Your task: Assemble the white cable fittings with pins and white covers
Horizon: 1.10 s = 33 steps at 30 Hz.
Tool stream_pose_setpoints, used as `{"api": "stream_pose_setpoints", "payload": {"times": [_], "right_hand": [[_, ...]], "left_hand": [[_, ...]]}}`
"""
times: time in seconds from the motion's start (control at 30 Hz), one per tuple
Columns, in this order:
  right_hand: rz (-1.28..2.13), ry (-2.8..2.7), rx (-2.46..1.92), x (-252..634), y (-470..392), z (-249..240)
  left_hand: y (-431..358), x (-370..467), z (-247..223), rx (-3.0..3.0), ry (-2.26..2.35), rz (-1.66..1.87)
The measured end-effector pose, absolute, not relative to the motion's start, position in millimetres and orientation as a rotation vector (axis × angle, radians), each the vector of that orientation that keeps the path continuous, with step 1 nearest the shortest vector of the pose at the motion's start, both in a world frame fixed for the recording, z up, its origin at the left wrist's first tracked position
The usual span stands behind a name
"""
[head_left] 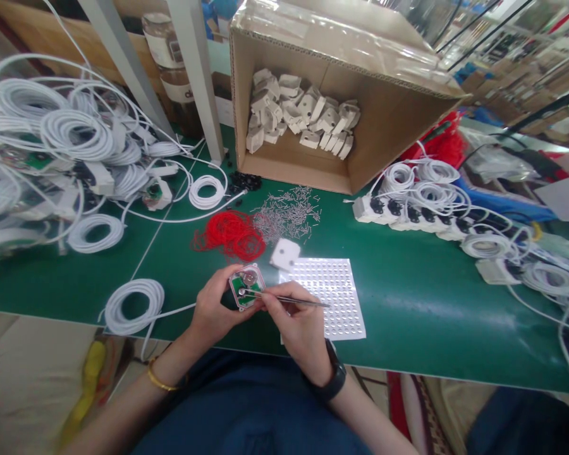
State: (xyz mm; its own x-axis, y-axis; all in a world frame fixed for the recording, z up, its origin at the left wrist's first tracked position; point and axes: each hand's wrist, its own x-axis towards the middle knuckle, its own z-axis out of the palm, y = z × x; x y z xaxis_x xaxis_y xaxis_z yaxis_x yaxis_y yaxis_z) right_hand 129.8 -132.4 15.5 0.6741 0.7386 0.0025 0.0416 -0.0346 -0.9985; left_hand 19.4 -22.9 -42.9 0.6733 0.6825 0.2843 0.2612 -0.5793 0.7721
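Note:
My left hand [217, 303] is closed round a small white housing [244, 278] with a green circuit board inside. A white cable [175, 311] runs from behind this hand to a coil [133, 306] on the left. My right hand [298, 319] pinches metal tweezers [303, 301], whose tips reach a small round part on the board. Just behind the hands lies a white cover [285, 254] with dark spots. Partly under the cover and my right hand is a sheet of small silvery dots [344, 297].
Red rings [234, 235] and loose screws [291, 213] lie mid-table. Behind them a cardboard box [384, 126] holds white housings [308, 110]. Tangled white cables [76, 133] fill the left; a row of cabled housings [410, 215] stands right. A grey post [196, 76] rises at back left.

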Motion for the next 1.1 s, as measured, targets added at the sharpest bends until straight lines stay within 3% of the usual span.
{"api": "stream_pose_setpoints", "payload": {"times": [0.17,0.27,0.47,0.6,0.73,0.93,1.1], "right_hand": [[0.753,-0.533,-1.313,152.0,-138.1,18.6],[0.516,-0.478,-1.335,188.4,-142.5,30.9],[0.218,-0.972,-2.422,211.9,-111.5,20.3],[0.289,-1.132,-2.669,193.1,-89.9,5.2],[0.506,-0.952,-2.294,198.5,-99.6,6.3],[1.315,-0.368,-1.194,197.8,-122.6,1.6],[1.298,-0.495,-1.217,181.7,-120.0,-5.5]], "left_hand": [[-20.7,21.3,-45.1,2.066,0.786,0.68],[-20.5,21.8,-45.3,2.043,0.791,0.664],[-22.8,21.7,-43.8,1.956,0.81,0.71],[-22.3,19.7,-43.1,2.047,0.808,0.723],[-24.0,19.3,-29.7,2.229,0.794,0.744],[-30.6,27.1,-3.5,2.565,0.631,0.73],[-34.5,33.8,1.8,2.726,0.647,0.587]]}}
